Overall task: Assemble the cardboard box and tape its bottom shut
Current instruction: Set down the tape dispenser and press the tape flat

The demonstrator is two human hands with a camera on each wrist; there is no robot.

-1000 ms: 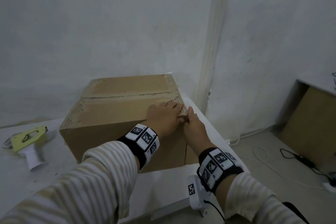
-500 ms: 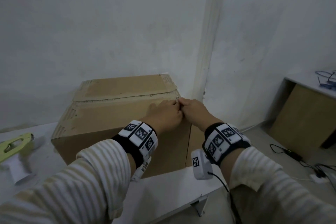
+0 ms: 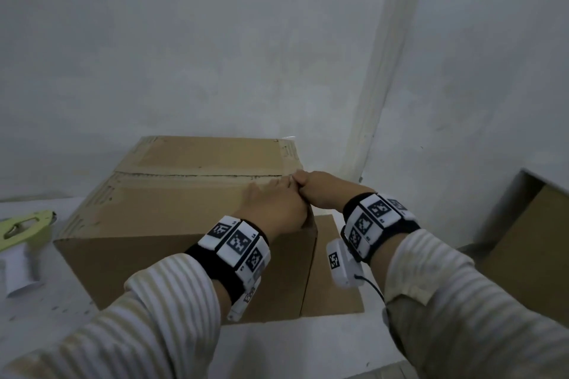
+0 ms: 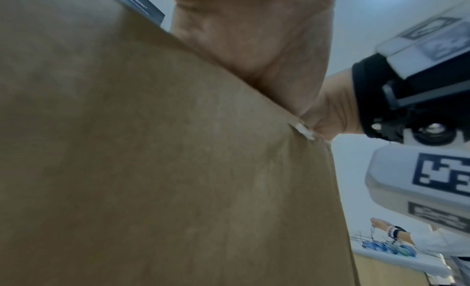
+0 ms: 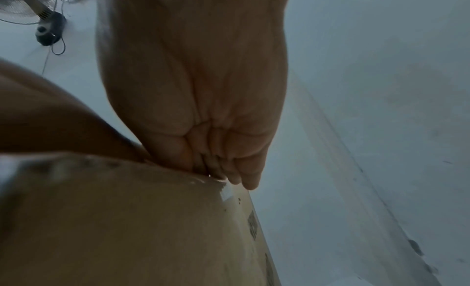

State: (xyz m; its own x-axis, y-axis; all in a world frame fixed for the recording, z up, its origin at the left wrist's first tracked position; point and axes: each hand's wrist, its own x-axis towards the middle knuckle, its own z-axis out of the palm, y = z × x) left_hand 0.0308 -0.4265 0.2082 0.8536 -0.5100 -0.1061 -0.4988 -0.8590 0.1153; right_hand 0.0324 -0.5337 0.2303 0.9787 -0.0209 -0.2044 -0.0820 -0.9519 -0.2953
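On the white table (image 3: 277, 344) by grey walls, your left hand (image 3: 274, 206) presses flat the cardboard box (image 3: 172, 209), your right hand (image 3: 320, 188) pinches its tape (image 5: 226, 191).

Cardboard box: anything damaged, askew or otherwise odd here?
The cardboard box looks worn: torn, scuffed strips along its top edges and centre seam. Both hands meet at its right corner. Otherwise nothing stands out.

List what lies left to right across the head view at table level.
tape dispenser → cardboard box → left hand → right hand → brown board by the far wall
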